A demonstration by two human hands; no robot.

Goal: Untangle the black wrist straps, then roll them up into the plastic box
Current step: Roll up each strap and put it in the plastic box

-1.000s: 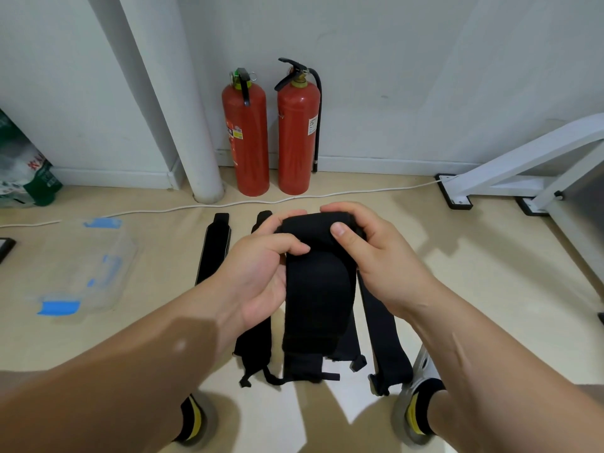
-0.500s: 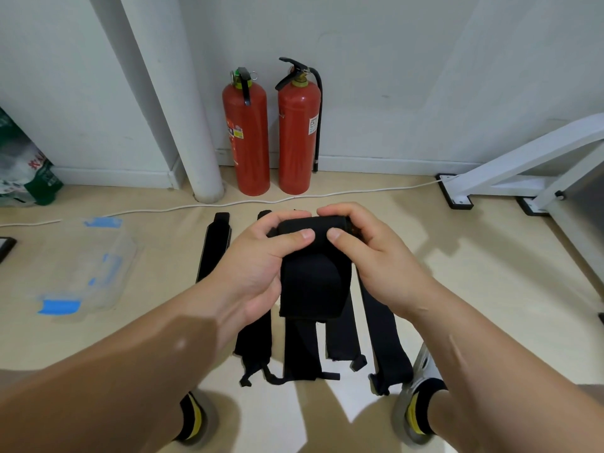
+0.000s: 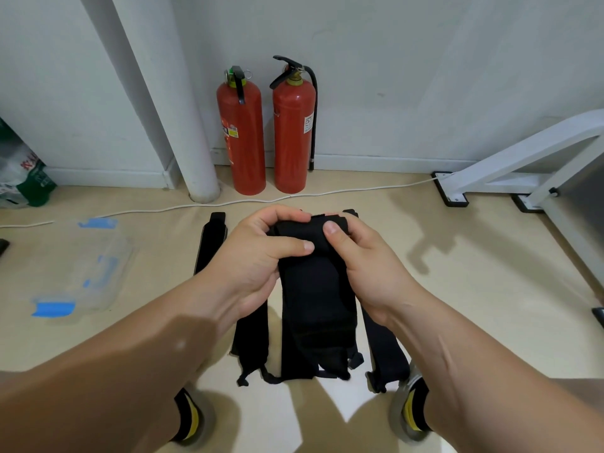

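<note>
Above the floor [image 3: 474, 289], between both hands, the black wrist strap [image 3: 315, 295] hangs half rolled: left hand [image 3: 261, 256] and right hand [image 3: 367, 261] pinch the roll at its top, tail dangling. Soft, light, floppy webbing by the look, so grip the coil itself or it springs loose; the plastic box [image 3: 91, 276] sits well left

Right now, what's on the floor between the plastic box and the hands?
In the head view, one flat black strap lies on the floor between the plastic box and the left hand, which grips a half-rolled strap.
</note>
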